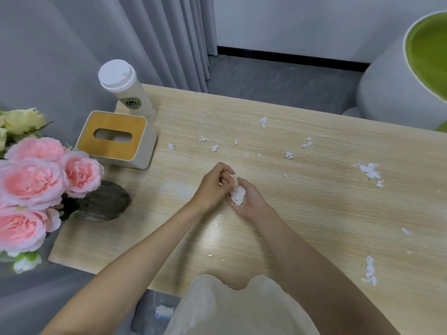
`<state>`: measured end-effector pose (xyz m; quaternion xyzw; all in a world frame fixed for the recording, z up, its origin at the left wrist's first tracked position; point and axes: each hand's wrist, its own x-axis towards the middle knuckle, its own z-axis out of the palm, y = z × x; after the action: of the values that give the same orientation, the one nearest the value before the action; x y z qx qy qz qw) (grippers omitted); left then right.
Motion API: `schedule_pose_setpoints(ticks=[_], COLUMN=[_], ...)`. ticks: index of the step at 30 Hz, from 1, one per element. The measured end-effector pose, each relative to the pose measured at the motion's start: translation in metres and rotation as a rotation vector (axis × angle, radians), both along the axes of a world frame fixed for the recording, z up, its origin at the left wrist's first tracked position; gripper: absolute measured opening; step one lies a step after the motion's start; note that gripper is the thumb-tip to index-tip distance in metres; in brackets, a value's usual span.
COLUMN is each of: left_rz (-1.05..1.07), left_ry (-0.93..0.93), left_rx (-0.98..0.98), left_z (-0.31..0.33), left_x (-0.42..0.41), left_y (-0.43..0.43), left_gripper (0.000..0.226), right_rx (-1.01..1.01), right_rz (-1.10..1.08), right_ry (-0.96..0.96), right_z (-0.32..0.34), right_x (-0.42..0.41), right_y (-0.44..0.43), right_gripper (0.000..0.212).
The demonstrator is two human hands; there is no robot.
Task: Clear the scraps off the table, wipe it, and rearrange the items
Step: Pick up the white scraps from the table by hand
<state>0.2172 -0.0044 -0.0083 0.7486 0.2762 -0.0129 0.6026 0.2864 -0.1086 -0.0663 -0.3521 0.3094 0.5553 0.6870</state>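
The gathered wad point(237, 195) lies in the right hand point(249, 201), palm up, fingers cupped round it, mid-desk toward the near edge. The left hand point(212, 187) meets it from the left, fingers curled; can't tell if it pinches a bit. Most loose scraps point(368, 170) lie rightward and toward the far edge; a long strip point(369, 270) runs near-to-far at the right. The right arm is nearer but loaded, so the left likely reaches across. The desk point(314, 213) is open on the right; tissue box point(116, 139), cup point(125, 88) and flowers point(33, 175) crowd its left edge.
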Motion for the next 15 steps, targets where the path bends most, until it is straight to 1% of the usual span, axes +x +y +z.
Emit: schedule_pose_setpoints(ticks=[2,7,10,12,15], left_rz=[-0.044,-0.041,-0.039,0.007,0.128], left_ry=[0.001,0.001,-0.013,-0.023,-0.039], left_rx=[0.012,0.017,0.073,0.077,0.026], left_z=[0.001,0.003,0.002,0.003,0.005], left_x=[-0.004,-0.007,-0.009,-0.009,-0.005], left_y=[-0.001,0.006,0.012,0.015,0.03], left_gripper=[0.032,0.02,0.031,0.035,0.026], right_rx=[0.045,0.074,0.101,0.115,0.088], right_rz=[0.018,0.072,0.076,0.091,0.114], right_ry=[-0.005,-0.006,0.001,0.023,0.039], right_z=[0.004,0.013,0.016,0.017,0.012], right_x=[0.0,-0.002,-0.002,-0.002,-0.001], right_y=[0.005,0.013,0.018,0.021,0.025], right_gripper=[0.03,0.029,0.028,0.025,0.026])
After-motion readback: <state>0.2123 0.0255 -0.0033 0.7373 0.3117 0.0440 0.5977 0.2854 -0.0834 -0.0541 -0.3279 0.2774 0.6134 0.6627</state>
